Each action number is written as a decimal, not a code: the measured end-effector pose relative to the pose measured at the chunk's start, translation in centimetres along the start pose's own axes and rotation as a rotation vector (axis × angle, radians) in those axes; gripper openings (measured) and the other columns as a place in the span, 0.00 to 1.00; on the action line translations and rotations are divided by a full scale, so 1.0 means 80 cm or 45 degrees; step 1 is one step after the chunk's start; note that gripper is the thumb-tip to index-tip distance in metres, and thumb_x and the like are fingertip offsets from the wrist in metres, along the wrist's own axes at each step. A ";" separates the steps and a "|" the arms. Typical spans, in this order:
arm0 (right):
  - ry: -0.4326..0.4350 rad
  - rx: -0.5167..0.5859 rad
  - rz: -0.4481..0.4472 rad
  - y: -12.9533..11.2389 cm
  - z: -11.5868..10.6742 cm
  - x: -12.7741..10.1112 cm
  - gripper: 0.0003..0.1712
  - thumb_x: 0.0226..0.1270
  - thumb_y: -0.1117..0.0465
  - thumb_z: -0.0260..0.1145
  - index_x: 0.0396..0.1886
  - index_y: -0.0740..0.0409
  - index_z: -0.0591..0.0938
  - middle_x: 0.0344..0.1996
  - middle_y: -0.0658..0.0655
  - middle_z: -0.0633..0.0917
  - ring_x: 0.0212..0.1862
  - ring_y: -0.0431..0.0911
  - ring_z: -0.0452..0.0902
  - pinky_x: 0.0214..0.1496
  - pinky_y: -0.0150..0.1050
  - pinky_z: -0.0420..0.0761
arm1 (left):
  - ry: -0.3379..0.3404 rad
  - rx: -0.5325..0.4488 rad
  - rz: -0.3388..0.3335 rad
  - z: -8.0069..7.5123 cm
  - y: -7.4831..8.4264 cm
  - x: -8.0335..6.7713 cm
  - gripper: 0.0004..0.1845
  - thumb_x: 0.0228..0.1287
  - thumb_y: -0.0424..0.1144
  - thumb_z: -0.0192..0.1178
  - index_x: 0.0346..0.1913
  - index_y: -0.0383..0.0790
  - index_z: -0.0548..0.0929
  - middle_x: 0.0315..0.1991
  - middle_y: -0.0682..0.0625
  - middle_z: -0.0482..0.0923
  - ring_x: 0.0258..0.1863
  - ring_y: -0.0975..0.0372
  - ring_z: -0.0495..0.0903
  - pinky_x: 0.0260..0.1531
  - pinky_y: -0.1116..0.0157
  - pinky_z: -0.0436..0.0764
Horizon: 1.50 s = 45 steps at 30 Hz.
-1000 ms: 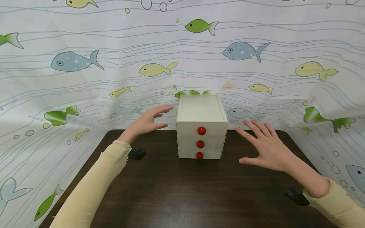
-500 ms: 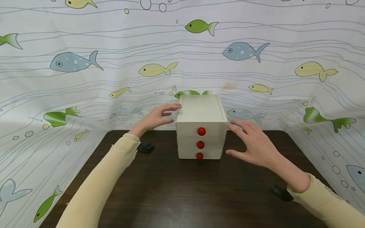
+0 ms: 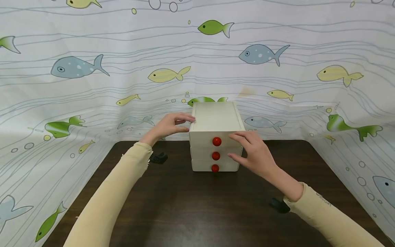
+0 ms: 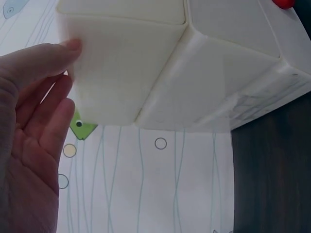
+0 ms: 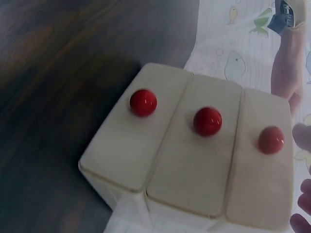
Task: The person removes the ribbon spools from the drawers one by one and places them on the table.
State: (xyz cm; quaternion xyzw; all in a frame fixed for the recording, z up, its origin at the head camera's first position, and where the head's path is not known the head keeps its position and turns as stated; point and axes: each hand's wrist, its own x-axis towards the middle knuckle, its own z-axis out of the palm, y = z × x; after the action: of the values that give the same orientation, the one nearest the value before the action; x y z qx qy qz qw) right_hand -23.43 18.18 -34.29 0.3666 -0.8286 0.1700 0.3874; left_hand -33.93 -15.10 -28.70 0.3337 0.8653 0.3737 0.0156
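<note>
A white stack of three small drawers [image 3: 217,115] stands on the table, all pushed in. Each front carries a round red knob: top [image 3: 217,141], middle [image 3: 216,155] and bottom [image 3: 215,168]. My left hand [image 3: 168,126] is at the upper left edge of the stack, fingers stretched over the top. In the left wrist view its thumb [image 4: 73,46] touches the side of the uppermost section. My right hand [image 3: 257,154] is in front of the stack's right side, thumb and fingers spread apart, just right of the top knob. Nothing is between them.
The dark brown wooden table [image 3: 191,209] runs forward from the stack. Behind and on both sides hangs a white sheet [image 3: 123,51] printed with fish and wavy lines. A black wrist device [image 3: 158,158] is strapped under the left wrist, another [image 3: 279,205] under the right.
My right hand has moved left from beside the stack to in front of its right side, its fingers drawing closer together. My left hand has come in to the stack's upper left edge.
</note>
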 end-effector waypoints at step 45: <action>0.338 0.103 0.293 -0.026 0.091 0.009 0.25 0.49 0.57 0.81 0.48 0.56 0.85 0.42 0.57 0.85 0.47 0.53 0.77 0.45 0.51 0.71 | -0.025 0.091 -0.020 -0.006 -0.004 0.004 0.22 0.62 0.41 0.69 0.60 0.50 0.84 0.68 0.51 0.75 0.71 0.56 0.70 0.69 0.55 0.74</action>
State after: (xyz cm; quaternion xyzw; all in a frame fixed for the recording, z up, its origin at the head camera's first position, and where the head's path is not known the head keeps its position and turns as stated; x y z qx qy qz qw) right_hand -26.00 12.32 -38.43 0.2590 -0.7992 0.2933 0.4563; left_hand -34.52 -15.38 -28.53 0.3310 0.8805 0.3392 0.0150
